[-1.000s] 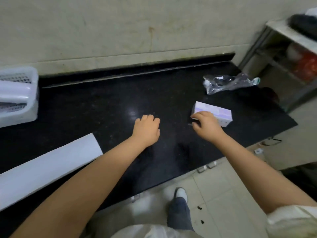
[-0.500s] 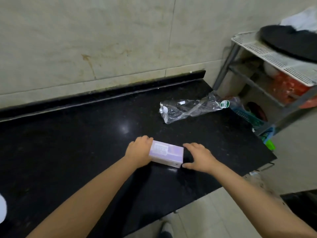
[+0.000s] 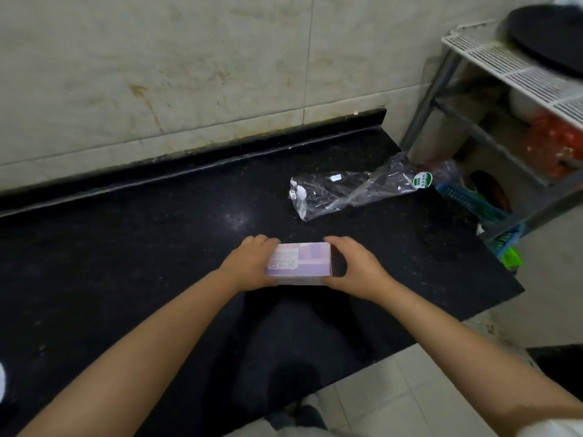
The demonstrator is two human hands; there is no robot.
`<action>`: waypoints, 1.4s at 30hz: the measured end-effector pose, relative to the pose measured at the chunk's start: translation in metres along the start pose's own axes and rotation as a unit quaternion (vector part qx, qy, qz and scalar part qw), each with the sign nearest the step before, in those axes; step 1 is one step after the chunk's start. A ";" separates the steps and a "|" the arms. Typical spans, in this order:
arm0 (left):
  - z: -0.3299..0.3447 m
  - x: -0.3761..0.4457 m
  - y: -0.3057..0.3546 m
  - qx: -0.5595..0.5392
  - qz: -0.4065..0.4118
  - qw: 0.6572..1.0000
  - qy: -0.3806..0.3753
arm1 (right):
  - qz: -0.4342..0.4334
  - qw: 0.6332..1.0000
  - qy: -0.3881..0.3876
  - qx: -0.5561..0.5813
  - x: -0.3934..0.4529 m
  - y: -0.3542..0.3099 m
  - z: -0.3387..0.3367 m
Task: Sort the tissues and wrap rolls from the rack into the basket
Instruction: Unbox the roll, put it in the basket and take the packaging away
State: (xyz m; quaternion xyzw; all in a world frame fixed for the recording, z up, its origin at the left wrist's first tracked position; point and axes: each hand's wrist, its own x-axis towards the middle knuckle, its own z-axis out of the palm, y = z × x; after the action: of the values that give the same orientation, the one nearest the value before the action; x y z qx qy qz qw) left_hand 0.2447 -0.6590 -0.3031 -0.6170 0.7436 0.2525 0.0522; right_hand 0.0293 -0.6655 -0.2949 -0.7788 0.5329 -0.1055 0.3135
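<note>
Box: your two hands hold a pale purple box between them, one at each short end, low over the black counter. Whether its underside touches the counter you cannot tell.
Left hand: your left hand grips the left end, fingers curled over the far edge and thumb at the near edge.
Right hand: your right hand grips the right end the same way, fingers arched over the far corner, thumb low at the near corner. A dark gap shows between your palm and the box's end face.
Box face: the top side turned to you carries a white printed label near your left hand; the print is too blurred to read.
Bag: beyond your right hand, farther along the counter, lies a crumpled clear plastic bag with a green sticker at its right end. It lies well apart from the box.
Rack: to the right of your grip and past the counter's end stands a metal rack with a white slatted shelf; a dark round thing lies on top, and blurred red and blue items sit on the lower levels.
Wall: a stained tiled wall rises behind the counter, past both hands.
</note>
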 end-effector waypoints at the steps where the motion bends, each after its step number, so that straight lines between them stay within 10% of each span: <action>1: -0.001 -0.004 -0.003 -0.034 0.003 0.999 0.011 | -0.005 1.000 0.014 0.009 0.002 -0.005 -0.006; 7: 0.019 -0.052 -0.025 -0.118 -0.074 0.977 0.162 | 0.009 0.992 0.059 0.112 0.025 -0.057 0.005; 13: 0.046 -0.143 -0.065 -0.111 -0.224 0.933 0.260 | 0.036 0.959 -0.060 0.274 0.031 -0.129 0.056; 22: 0.067 -0.281 -0.153 -0.104 -0.325 0.917 0.208 | -0.118 0.976 -0.149 0.109 -0.014 -0.252 0.150; 34: 0.090 -0.433 -0.296 -0.168 -0.264 0.943 0.115 | -0.045 0.941 -0.278 0.185 -0.063 -0.384 0.287; 39: 0.093 -0.445 -0.327 -0.214 -0.241 0.939 0.122 | 0.070 0.910 -0.249 0.324 -0.052 -0.391 0.294; 42: 0.095 -0.446 -0.335 -0.207 -0.235 0.941 0.131 | -0.006 0.991 -0.117 0.061 -0.059 -0.382 0.295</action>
State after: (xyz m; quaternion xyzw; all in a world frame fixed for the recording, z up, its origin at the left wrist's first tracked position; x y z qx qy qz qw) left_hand 0.6430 -0.2568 -0.3162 -0.7991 0.5088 0.2985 -0.1161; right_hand 0.4445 -0.4116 -0.2860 -0.7686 0.4802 -0.0485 0.4199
